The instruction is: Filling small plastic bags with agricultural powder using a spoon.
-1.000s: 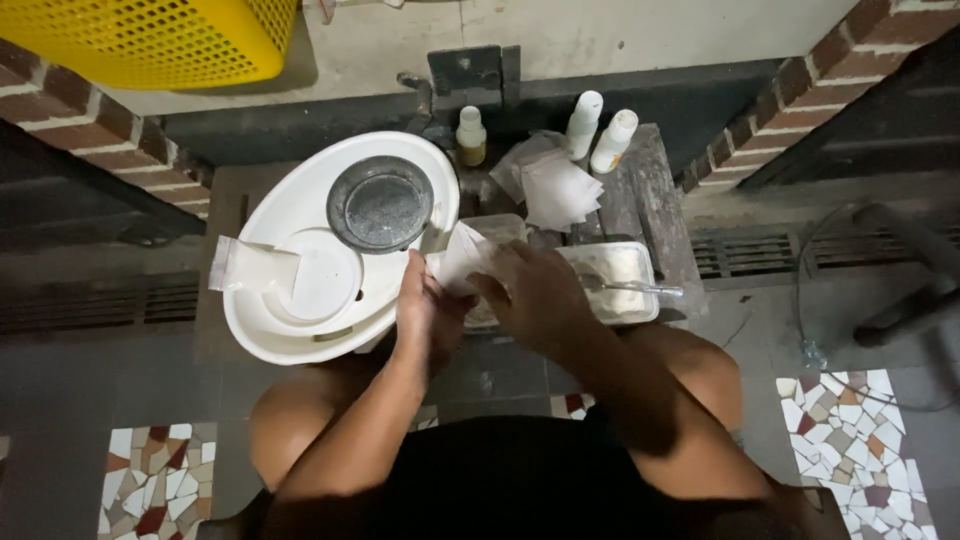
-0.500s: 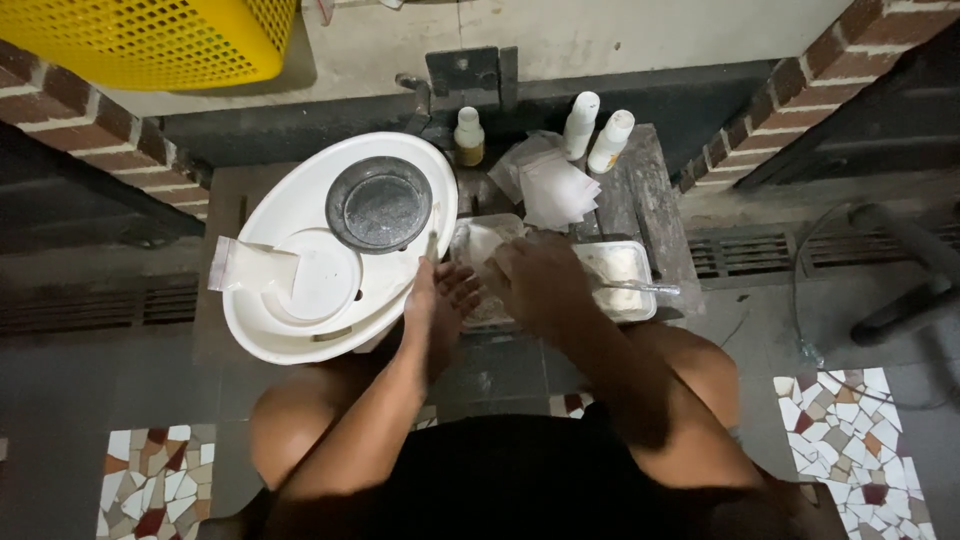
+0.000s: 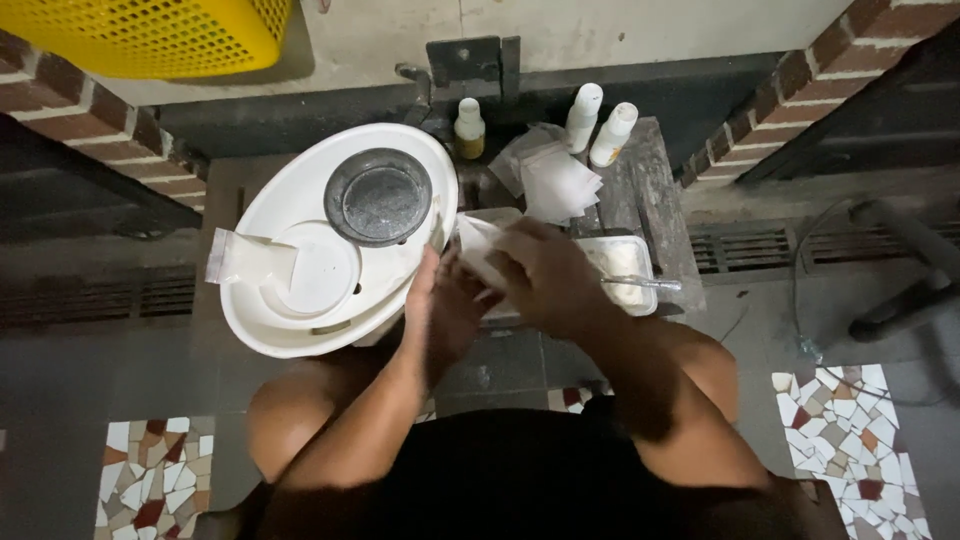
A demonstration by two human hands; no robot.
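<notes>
My left hand (image 3: 440, 305) and my right hand (image 3: 545, 275) meet over a small clear plastic bag (image 3: 478, 248), which both hold between the fingers. The bag sits just right of a large white oval basin (image 3: 275, 320). A dark round sieve-like dish (image 3: 378, 196) lies inside the basin, beside a white round lid (image 3: 315, 268) and another clear bag (image 3: 238, 258). Behind my right hand stands a white rectangular tray (image 3: 625, 270) holding pale powder and a metal spoon (image 3: 648, 284).
Three small bottles (image 3: 583, 118) stand at the back of a worn wooden board (image 3: 655, 190), next to a pile of clear bags (image 3: 555, 180). A yellow mesh basket (image 3: 150, 35) sits top left. Brick edges flank both sides; my knees are below.
Both hands have shifted slightly up and right with the bag; the left hand's fingers have spread against it. Nothing else has moved.
</notes>
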